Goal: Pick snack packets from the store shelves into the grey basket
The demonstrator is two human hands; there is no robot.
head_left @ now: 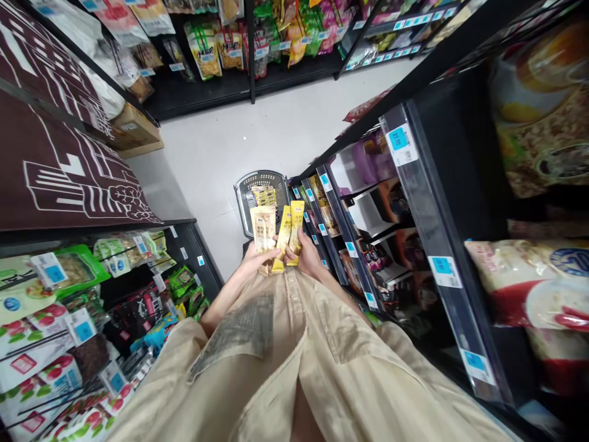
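Note:
In the head view, my left hand [260, 255] is closed around cream-coloured sachets [264, 228], fanned side by side in front of my shirt. My right hand [309, 252] grips a yellow sachet [297, 224] held upright. Between the hands is another yellow sachet [284, 236], with fingers of both hands close to its lower part; which hand bears it I cannot tell. Just beyond my hands, a dark shopping basket [238, 202] stands on the floor. Several yellowish packets [264, 196] lie inside it, partly hidden by the cream sachets.
Shelves with boxes and price tags [351, 249] run close along my right. Hanging snack bags [78, 270] line the left shelf. A cardboard box [135, 130] sits on the light floor [207, 147] at the far left. Another snack shelf [202, 92] crosses the far end.

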